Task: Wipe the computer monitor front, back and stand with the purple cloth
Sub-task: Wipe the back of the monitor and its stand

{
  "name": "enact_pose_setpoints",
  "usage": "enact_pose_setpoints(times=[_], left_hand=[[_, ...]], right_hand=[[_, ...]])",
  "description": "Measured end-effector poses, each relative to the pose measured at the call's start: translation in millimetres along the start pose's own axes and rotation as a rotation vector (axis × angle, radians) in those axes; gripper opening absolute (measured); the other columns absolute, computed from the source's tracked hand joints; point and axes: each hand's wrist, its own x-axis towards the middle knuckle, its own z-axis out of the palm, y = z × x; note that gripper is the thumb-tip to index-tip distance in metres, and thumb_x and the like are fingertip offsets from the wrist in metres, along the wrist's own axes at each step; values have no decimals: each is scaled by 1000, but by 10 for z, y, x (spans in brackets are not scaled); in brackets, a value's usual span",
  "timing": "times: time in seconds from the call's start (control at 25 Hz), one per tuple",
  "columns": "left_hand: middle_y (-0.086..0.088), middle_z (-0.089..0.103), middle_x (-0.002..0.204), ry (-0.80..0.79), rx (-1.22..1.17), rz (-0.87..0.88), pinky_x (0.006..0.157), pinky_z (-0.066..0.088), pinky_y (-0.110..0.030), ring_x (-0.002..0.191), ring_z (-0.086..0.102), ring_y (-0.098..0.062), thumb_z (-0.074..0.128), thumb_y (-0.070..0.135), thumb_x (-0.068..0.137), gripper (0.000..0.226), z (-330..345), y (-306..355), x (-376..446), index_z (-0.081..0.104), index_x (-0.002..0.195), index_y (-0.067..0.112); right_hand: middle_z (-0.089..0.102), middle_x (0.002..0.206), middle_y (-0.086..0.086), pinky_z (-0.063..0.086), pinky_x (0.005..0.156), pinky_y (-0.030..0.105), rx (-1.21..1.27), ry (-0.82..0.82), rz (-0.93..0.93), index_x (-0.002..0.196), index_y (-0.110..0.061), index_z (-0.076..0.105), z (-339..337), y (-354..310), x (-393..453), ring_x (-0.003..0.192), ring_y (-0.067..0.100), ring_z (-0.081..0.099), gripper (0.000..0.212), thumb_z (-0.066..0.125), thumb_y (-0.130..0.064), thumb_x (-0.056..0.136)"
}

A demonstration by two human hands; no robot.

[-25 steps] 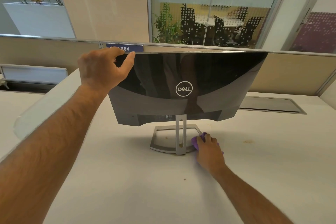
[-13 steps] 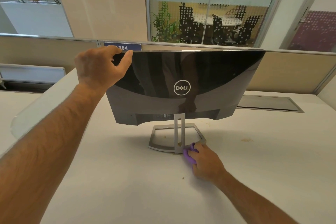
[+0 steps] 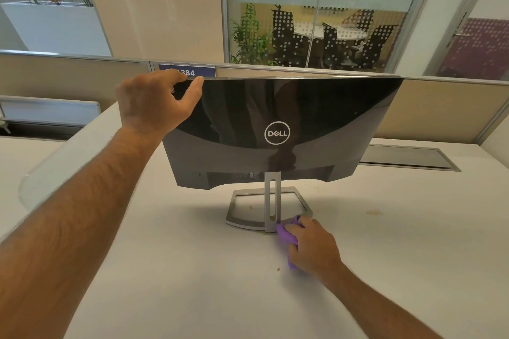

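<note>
Right hand [image 3: 312, 248] is nearest, low on the white surface [image 3: 192, 283], fingers curled around the bunched purple cloth [image 3: 287, 237]. Cloth is pressed against the near right part of the stand [image 3: 271, 209], right at the foot of the upright post; a tail of cloth sticks out under the palm on the near side.

Stand: silver open-frame base flat on the surface, just past the right hand's fingertips, thin slotted post rising from its near edge.

Monitor [image 3: 275, 124] sits on that post, glossy black back facing the camera, Dell logo [image 3: 277, 133] centred, directly above and beyond the right hand.

Left hand [image 3: 154, 104] is up and to the left of the right hand, gripping the monitor's top left corner: thumb on the back panel, fingers hooked over the top edge.

Small brown specks on the surface near the right hand and further out to its right.

Beyond the left hand: beige partition [image 3: 68, 77] with a blue label reading "384" [image 3: 187, 71], partly hidden by the fingers. Further out, glass wall, meeting room chairs, plants.
</note>
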Motion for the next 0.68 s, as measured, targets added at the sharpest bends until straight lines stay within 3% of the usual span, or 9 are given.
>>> enact_pose_setpoints(times=[0.12, 0.2, 0.32, 0.44, 0.68], left_hand=[[-6, 76, 93, 4, -2, -8, 73, 55, -32, 78, 71, -24, 45, 65, 94, 58, 14, 2, -6, 75, 105, 17], [-6, 76, 93, -2, -5, -6, 72, 56, -32, 78, 71, -24, 44, 65, 94, 58, 20, -5, -5, 75, 105, 17], [-6, 77, 93, -2, -16, -1, 72, 55, -32, 78, 71, -24, 45, 64, 94, 57, 13, -12, -10, 76, 105, 17], [-6, 77, 94, -2, -6, 0, 71, 54, -31, 78, 71, -24, 45, 64, 94, 57, 12, -20, -19, 75, 105, 17], [-6, 76, 93, -10, -12, -1, 72, 53, -31, 79, 71, -25, 44, 65, 94, 59, -8, -3, -8, 75, 106, 16]], right_hand=[[68, 90, -1, 44, 48, 18, 41, 63, -21, 113, -17, 70, -57, -113, 52, 67, 19, 65, 68, 94, -31, 51], [71, 90, 1, 49, 45, 20, 2, 43, -25, 111, -15, 70, -55, -223, 138, 64, 19, 67, 72, 96, -36, 48], [72, 106, 7, 58, 63, 31, -43, 0, -22, 122, -12, 66, -22, -327, 234, 83, 25, 70, 62, 87, -37, 69], [62, 129, 9, 57, 85, 36, -79, -22, 19, 139, -13, 51, -10, -403, 288, 108, 27, 64, 61, 70, -39, 88], [53, 128, 1, 49, 90, 27, 34, -136, 95, 145, -22, 40, 72, -440, 67, 109, 19, 58, 52, 55, -36, 97]])
